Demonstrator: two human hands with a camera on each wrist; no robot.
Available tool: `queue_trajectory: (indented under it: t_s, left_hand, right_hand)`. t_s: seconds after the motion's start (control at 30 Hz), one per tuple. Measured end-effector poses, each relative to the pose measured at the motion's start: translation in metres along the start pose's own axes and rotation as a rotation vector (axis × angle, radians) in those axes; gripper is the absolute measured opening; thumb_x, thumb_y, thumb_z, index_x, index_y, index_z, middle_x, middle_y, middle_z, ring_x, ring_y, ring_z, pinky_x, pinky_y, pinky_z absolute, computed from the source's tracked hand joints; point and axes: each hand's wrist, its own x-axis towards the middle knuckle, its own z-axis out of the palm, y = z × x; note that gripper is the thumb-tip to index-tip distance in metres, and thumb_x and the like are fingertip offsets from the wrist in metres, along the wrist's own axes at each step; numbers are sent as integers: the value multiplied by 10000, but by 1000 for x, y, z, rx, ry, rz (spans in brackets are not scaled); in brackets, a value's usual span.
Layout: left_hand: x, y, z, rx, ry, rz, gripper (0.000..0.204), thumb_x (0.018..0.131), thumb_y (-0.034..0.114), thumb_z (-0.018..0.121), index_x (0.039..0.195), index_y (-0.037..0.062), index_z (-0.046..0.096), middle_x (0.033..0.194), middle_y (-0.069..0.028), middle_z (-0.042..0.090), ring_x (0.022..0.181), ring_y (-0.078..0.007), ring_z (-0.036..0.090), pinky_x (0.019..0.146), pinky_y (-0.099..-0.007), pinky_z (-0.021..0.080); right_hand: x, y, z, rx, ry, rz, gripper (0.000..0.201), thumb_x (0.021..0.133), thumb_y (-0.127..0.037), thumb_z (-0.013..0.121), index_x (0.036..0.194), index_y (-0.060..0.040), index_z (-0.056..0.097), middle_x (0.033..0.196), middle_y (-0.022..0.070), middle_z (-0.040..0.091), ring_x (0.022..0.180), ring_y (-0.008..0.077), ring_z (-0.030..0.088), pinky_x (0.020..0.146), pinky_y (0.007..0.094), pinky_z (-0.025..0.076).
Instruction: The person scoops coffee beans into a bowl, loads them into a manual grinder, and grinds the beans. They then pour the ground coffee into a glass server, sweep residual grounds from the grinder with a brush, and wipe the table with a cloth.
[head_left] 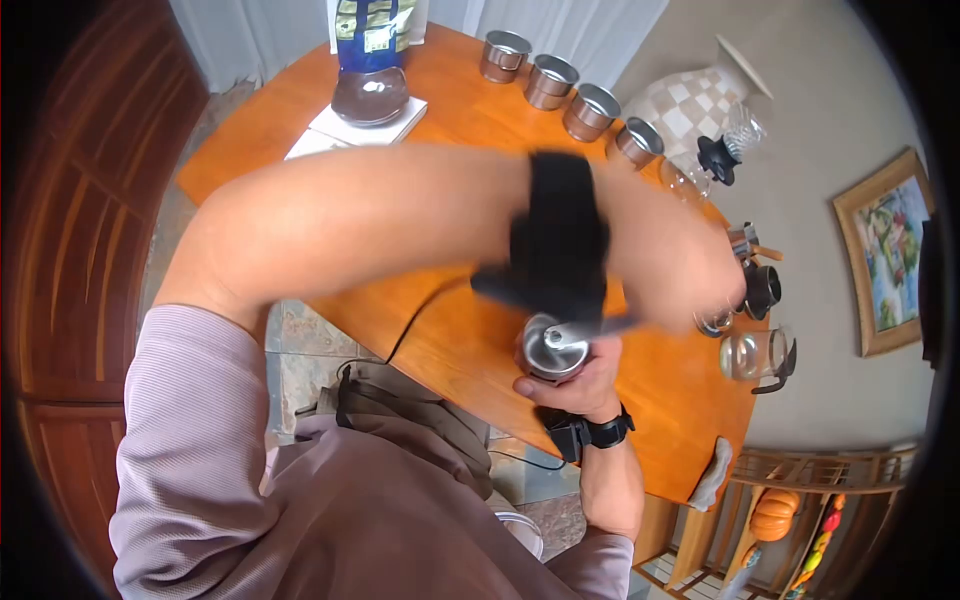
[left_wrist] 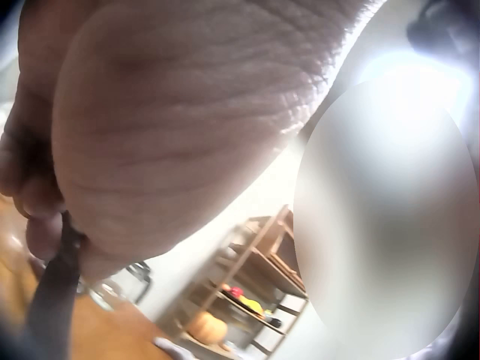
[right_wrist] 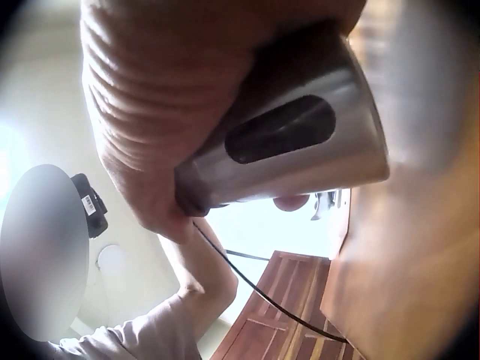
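Note:
In the head view, a silver hand coffee grinder (head_left: 556, 357) stands near the table's front edge, its round metal lid facing up. My right hand (head_left: 590, 385) wraps round its body, thumb across the near side. The right wrist view shows the steel body (right_wrist: 352, 142) with a dark oval window, low over the wood. My left arm reaches across above the grinder, and the left hand (head_left: 680, 265) is blurred by motion at the crank's outer end. The flat crank arm (left_wrist: 54, 300) runs into the curled fingers of that hand; its knob is hidden inside them.
Several metal cups (head_left: 591, 110) line the table's far edge. A dark bowl (head_left: 368, 98) sits on a white scale before a coffee bag (head_left: 375, 30). Glass carafes (head_left: 745, 357) stand along the right side, with a grey cloth (head_left: 711, 477) at the near right corner.

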Motion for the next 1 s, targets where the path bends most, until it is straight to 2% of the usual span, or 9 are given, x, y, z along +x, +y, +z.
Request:
queue_trajectory:
  t_s: [0.13,0.2,0.27,0.33,0.4,0.47,0.6,0.8,1.0]
  left_hand:
    - [-13,-7,-45,159,-771,-1206,206,965,221,662,910,24,639,793,-123,626,730,-243,588,677,-361,493]
    - [-51,23,-57,-207,-468,-1323,197,964,219,678,912,31,651,745,-115,627,673,-206,577,641,-342,474]
    - [-61,61,-51,-363,-313,-1311,167,962,190,681,910,32,661,769,-92,651,706,-200,610,654,-329,488]
    - [-21,91,-51,-191,-586,-1236,160,957,167,670,922,12,668,827,-81,689,783,-229,666,715,-351,521]
    - [-28,107,-30,-109,-334,-699,163,901,154,694,898,-7,669,875,-101,697,838,-257,692,764,-397,537]
    - [19,112,-14,413,-538,-199,179,855,164,673,891,-8,638,907,-147,683,866,-265,687,768,-421,532]
    - [31,71,30,292,-130,-193,189,857,192,603,822,6,596,903,-148,655,866,-259,656,734,-408,518]
    - [-35,-69,-10,282,-645,-827,309,932,256,557,793,-6,641,683,-149,610,648,-277,602,633,-416,489]
    - [-87,31,-21,-370,-62,-1410,494,1069,414,549,822,6,676,697,2,606,640,-72,511,617,-254,424]
  right_hand:
    - [21,-35,3,390,301,117,657,661,-219,963,1185,11,642,976,45,686,843,154,659,810,300,539]
    - [27,-38,-3,572,383,240,576,713,-123,924,1196,-1,636,974,35,683,841,130,644,795,284,535]
    - [31,-33,-7,561,387,267,523,750,-53,882,1205,-7,628,958,30,671,832,106,627,753,274,531]
    - [33,-24,0,418,404,180,489,746,-65,884,1167,-25,637,942,19,663,832,94,613,735,265,520]
    - [32,-22,3,416,378,251,518,732,-88,894,1179,-26,640,947,19,665,853,99,619,755,264,520]
    - [26,-22,-4,376,350,307,548,717,-111,904,1191,-27,642,952,19,667,875,104,624,775,262,519]
    - [-10,1,-5,139,127,145,677,719,-148,914,1269,5,552,903,72,670,763,172,646,726,302,542]
    - [24,-45,6,650,299,113,704,696,-170,936,1279,-4,578,995,78,687,840,175,681,752,309,566]
    - [32,-22,3,605,437,280,509,798,-104,875,1218,-42,593,1008,44,679,897,120,655,778,295,556]
